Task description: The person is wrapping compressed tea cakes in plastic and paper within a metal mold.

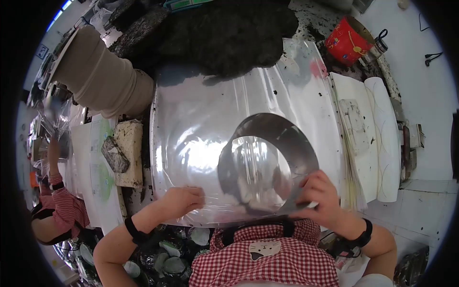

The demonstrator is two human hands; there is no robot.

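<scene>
Head view, left hand (184,201): rests on the clear plastic sheet (201,110), fingers bent; whether it pinches, I cannot tell.
Right hand (321,193): closed on the metal ring (291,138), tilted on the sheet, mid-bench.
Care: probably best done with the sheet taut and the ring steady.

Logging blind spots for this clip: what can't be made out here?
1. Head view: part of the near rim of the metal ring is hidden under the right hand.
2. Head view: whether the left hand pinches or only presses the plastic sheet; its curled fingers hide this.
3. Head view: the co-worker's arm is cut off by the frame's dark left edge.
</scene>
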